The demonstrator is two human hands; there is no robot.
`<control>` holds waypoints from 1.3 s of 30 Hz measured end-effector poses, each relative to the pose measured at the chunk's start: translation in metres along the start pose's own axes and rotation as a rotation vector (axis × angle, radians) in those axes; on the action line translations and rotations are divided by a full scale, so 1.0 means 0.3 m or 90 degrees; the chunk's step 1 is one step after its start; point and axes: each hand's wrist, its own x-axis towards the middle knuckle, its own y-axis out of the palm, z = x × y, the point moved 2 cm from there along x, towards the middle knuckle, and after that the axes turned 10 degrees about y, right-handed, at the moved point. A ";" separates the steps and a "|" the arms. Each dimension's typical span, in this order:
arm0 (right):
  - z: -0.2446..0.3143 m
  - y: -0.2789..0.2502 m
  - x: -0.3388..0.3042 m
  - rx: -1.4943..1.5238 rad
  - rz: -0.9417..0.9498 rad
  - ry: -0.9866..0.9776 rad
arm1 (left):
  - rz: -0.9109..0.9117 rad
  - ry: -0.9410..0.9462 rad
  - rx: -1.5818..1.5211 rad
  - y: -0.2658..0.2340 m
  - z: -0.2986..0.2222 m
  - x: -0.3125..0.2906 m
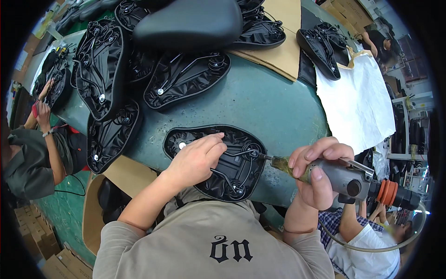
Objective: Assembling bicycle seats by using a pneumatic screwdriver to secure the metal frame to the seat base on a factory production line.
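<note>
- Evidently mid-job: the saddle lies underside up at the near edge of the surface, nose to the person's left, wide end to the right.
- Its frame sits inside the shell, with a bright fixing at the nose, so the frame looks to be in place; how tight that fixing is, I cannot tell.
- At the wide end, the bit points at the far spring; whether it touches is unclear. That end seems to be the part in hand.
- The near spring is seated too, but whether it is fastened does not show.
- The left hand rests over the saddle's middle; whether its fingers grip the frame or merely press is hidden.
- The right hand has its fingers wrapped round the driver, which trails a hose.
- Beyond, more saddles lie underside up with frames in; whether they are finished cannot be judged. One saddle is face up on the pile.
- Off left, a co-worker handles another saddle.
</note>
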 end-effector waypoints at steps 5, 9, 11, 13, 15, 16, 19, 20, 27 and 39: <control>-0.020 0.000 0.015 0.041 -0.053 0.036 | -0.007 0.010 -0.004 0.001 0.004 -0.005; -0.064 -0.002 0.028 0.073 -0.039 0.068 | -0.003 0.012 0.000 -0.006 0.006 -0.003; -0.098 0.005 0.028 0.069 -0.023 0.099 | -0.012 0.009 0.003 -0.006 0.002 0.002; -0.116 -0.001 0.033 0.074 -0.008 0.091 | -0.021 0.005 0.008 -0.004 0.007 0.004; -0.127 0.000 0.045 0.082 0.009 0.085 | -0.028 0.019 0.001 -0.001 0.012 0.000; -0.133 0.002 0.053 0.066 0.017 0.090 | -0.030 0.015 0.000 -0.004 0.014 -0.003; -0.147 0.007 0.074 0.054 0.022 0.107 | -0.018 -0.003 -0.004 -0.012 0.005 -0.009; -0.154 0.011 0.084 0.063 0.023 0.113 | -0.019 -0.012 -0.006 -0.016 0.005 -0.007; -0.180 0.017 0.081 0.064 0.053 0.130 | -0.014 -0.012 0.001 -0.013 0.014 -0.027; -0.036 0.079 0.031 -0.026 0.136 0.091 | -0.067 0.047 0.013 0.019 -0.009 -0.056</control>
